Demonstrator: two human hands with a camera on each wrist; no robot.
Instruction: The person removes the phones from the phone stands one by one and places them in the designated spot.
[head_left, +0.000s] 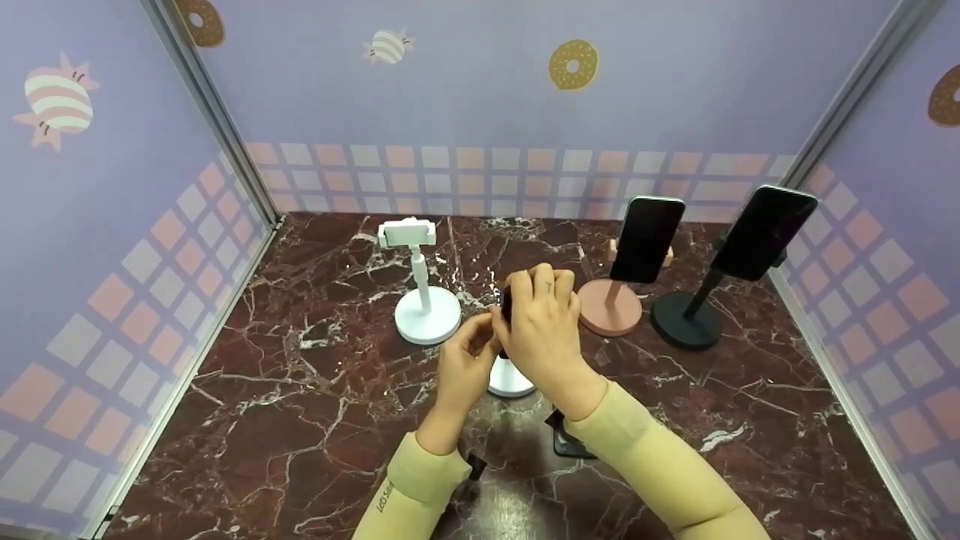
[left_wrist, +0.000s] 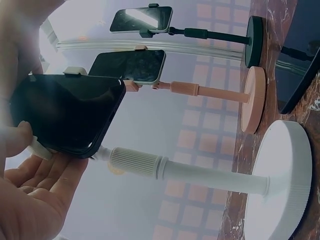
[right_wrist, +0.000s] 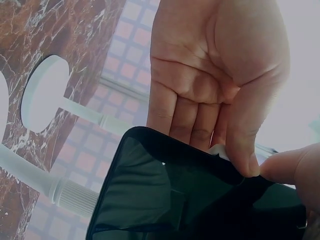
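A black smartphone (left_wrist: 70, 112) sits in the clamp (left_wrist: 75, 71) of a white phone stand (left_wrist: 215, 177). In the head view both hands mostly hide the phone, but the stand's base shows below them. My left hand (head_left: 466, 360) is at the phone's left side. Its thumb presses the clamp's white arm (right_wrist: 218, 151) at the phone's edge, and its fingers bend behind. From above, my right hand (head_left: 544, 322) grips the phone's upper part, fingers over the back. In the right wrist view the right thumb (right_wrist: 297, 170) meets the left thumb at the edge.
Another white stand (head_left: 426, 315) with a bare clamp stands behind on the left. To the right, a pink stand (head_left: 609, 307) and a black stand (head_left: 686, 321) each hold a phone. A dark phone (head_left: 570, 444) lies under my right forearm. Patterned walls enclose the marbled table.
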